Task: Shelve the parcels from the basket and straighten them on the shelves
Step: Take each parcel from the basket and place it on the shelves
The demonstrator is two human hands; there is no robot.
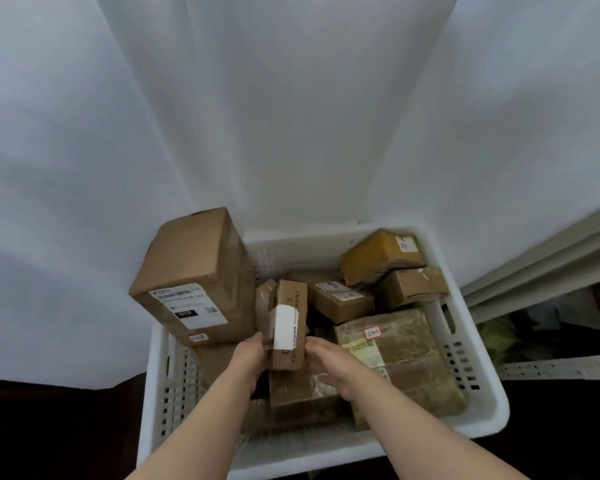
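Parcel held between left hand, right hand fingers, in basket

Brown cardboard parcels in white basket

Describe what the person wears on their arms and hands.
The left arm and right arm are bare as far as the frame shows, with no sleeves. The left hand and right hand wear no gloves. No watch, bracelet or ring is visible.
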